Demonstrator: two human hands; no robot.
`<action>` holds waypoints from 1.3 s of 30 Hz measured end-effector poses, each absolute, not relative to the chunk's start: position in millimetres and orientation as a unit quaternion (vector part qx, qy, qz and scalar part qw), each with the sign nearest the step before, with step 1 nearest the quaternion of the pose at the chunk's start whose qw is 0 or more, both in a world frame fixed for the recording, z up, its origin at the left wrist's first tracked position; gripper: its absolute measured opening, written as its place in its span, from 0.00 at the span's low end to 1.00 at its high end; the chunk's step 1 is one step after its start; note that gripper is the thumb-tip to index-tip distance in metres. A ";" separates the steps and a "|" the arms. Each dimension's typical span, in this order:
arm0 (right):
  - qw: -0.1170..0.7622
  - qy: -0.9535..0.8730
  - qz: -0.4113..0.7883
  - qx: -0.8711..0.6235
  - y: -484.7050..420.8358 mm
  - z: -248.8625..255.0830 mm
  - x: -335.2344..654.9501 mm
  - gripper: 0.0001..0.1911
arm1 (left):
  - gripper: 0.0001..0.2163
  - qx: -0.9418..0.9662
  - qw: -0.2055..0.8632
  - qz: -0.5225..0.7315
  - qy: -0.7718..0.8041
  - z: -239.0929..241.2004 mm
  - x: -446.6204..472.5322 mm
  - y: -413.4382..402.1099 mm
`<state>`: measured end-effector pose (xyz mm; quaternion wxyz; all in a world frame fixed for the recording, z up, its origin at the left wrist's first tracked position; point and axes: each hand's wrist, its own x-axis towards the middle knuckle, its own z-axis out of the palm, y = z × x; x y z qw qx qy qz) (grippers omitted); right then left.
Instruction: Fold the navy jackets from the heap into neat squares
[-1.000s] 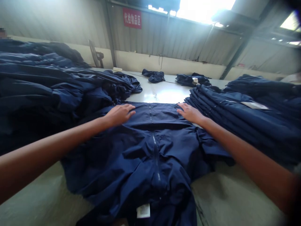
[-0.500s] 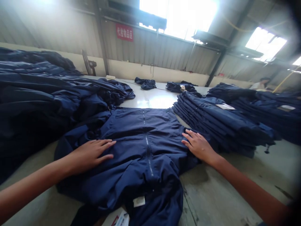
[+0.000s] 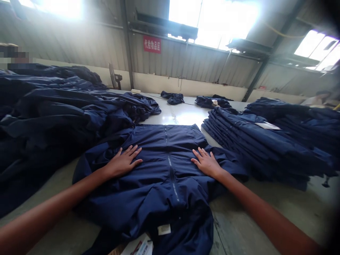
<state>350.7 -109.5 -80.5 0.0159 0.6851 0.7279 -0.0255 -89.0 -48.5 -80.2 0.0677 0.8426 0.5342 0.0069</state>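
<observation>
A navy zip-up jacket [image 3: 156, 170] lies front side up before me, its zip closed down the middle and its hem away from me. My left hand [image 3: 124, 161] rests palm down on the jacket's left part, fingers spread. On the other side of the zip, my right hand [image 3: 205, 161] lies flat on the fabric with its fingers apart. Neither hand grips the cloth. Close to me, at the collar end, are a small white label [image 3: 164, 229] and a printed paper tag [image 3: 140, 246].
Loose navy garments [image 3: 53, 117] are heaped on the left. A stack of folded navy garments [image 3: 255, 141] stands on the right. Small dark bundles [image 3: 172, 98] lie farther back on the table [image 3: 183, 114]. People are partly visible beyond both piles.
My right hand has moved inward from the jacket's side edge onto its front. My left hand has shifted slightly up the fabric, its fingers spreading. The camera view has turned a little left.
</observation>
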 end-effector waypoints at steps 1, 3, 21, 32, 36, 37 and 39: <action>0.012 0.729 -0.026 0.684 -108.4 -79.7 349.5 0.37 | 0.37 0.842 0.071 -0.003 0.535 -76.4 -91.4 -47.9; 0.005 0.732 -0.026 0.681 -107.6 -78.3 347.2 0.37 | 0.40 0.841 0.082 -0.035 0.533 -64.3 -92.3 -44.0; -0.056 0.744 0.002 0.666 -119.7 -80.1 349.2 0.30 | 0.28 0.899 0.070 0.107 0.420 -90.1 52.7 -25.1; 0.001 0.546 0.135 0.827 -153.9 -0.9 418.3 0.19 | 0.30 0.900 0.069 0.122 0.413 -101.4 50.1 -15.4; 0.058 0.547 0.034 0.834 -154.3 3.4 423.8 0.32 | 0.29 0.900 0.062 0.119 0.415 -101.4 50.2 -15.8; 0.060 0.556 0.007 0.829 -154.0 3.6 423.4 0.36 | 0.30 0.900 0.060 0.115 0.416 -101.1 50.0 -16.0; 0.063 0.583 -0.033 0.810 -154.2 3.1 421.2 0.40 | 0.30 0.902 0.061 0.099 0.415 -99.6 48.1 -15.6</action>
